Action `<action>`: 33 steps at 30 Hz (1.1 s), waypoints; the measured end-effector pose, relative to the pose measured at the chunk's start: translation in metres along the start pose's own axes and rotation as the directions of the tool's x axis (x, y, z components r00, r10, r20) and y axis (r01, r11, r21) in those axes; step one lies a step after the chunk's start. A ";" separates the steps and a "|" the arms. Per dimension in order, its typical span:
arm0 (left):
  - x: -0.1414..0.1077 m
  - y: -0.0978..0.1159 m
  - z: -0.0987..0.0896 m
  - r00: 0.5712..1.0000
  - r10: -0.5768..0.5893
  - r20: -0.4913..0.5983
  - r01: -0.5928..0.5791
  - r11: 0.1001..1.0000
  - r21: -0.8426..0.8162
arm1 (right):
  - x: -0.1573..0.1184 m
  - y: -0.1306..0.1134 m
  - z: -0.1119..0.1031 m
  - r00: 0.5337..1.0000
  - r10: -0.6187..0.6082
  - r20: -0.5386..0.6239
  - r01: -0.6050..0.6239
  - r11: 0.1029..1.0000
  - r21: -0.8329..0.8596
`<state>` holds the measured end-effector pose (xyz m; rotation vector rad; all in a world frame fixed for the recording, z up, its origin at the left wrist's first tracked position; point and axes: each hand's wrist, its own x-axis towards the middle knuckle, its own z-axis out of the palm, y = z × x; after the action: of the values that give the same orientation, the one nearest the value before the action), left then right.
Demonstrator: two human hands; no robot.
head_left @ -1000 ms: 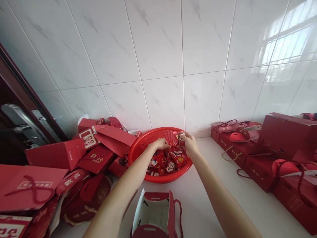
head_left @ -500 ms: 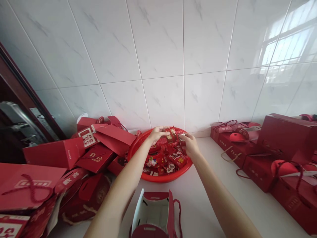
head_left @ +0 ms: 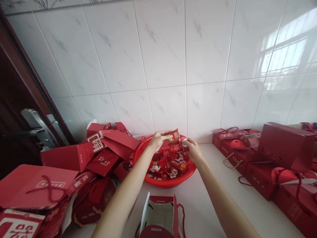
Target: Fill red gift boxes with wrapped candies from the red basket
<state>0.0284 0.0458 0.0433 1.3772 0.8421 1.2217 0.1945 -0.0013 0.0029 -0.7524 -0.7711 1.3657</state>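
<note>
My left hand (head_left: 159, 140) pinches a red and gold candy packet (head_left: 174, 137) above the far part of a red plastic basket (head_left: 163, 182). Close by on the right, my right hand (head_left: 192, 147) has its fingers closed on a small red-and-white wrapped candy (head_left: 183, 140). Several wrapped candies (head_left: 177, 164) in red wrappers lie in the basket below both hands. Between my forearms, nearer to me, stands an opened red gift box (head_left: 159, 211) with a pale inside and a red cord handle on its right.
A heap of red gift boxes and bags (head_left: 101, 162) lies at the left, beside a dark door with a metal handle (head_left: 37, 127). More red boxes (head_left: 260, 175) with cord handles stand in rows at the right. A tiled wall (head_left: 165, 66) rises behind the white tabletop (head_left: 213, 198).
The view has shifted, so the whole scene sits slightly lower and further right. Both hands stay over the basket, and the gold packet is tilted a little more upright in my left hand.
</note>
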 end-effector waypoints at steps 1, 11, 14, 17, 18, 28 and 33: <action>-0.007 0.004 -0.001 1.000 0.014 -0.015 -0.014 1.000 0.011 | -0.002 -0.002 0.000 0.999 0.010 0.037 -0.011 1.000 0.026; -0.123 0.036 -0.015 0.807 0.590 0.022 -0.587 0.799 0.134 | -0.064 -0.031 0.024 0.974 0.131 0.186 -0.148 0.986 0.081; -0.147 0.041 -0.010 0.776 0.629 0.042 -0.625 0.758 0.186 | -0.092 -0.044 0.037 0.974 0.065 0.215 -0.078 0.996 0.052; -0.164 0.047 -0.008 0.772 0.629 0.086 -0.631 0.744 0.220 | -0.115 -0.055 0.046 0.968 -0.038 0.247 0.040 0.999 -0.005; -0.169 0.049 -0.008 0.775 0.624 0.100 -0.629 0.743 0.228 | -0.120 -0.057 0.048 0.964 -0.071 0.256 0.079 0.997 -0.023; -0.202 0.068 -0.023 0.806 0.555 0.205 -0.588 0.718 0.372 | -0.135 -0.055 0.047 0.910 -0.172 0.377 0.284 0.921 -0.266; -0.208 0.085 -0.042 0.772 0.609 0.182 -0.626 0.680 0.382 | -0.136 -0.048 0.050 0.876 -0.032 0.482 0.312 0.798 -0.515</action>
<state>-0.0711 -0.1566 0.0773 2.1627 0.6402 1.5687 0.1719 -0.1392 0.0649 -0.8074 -1.6500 1.1385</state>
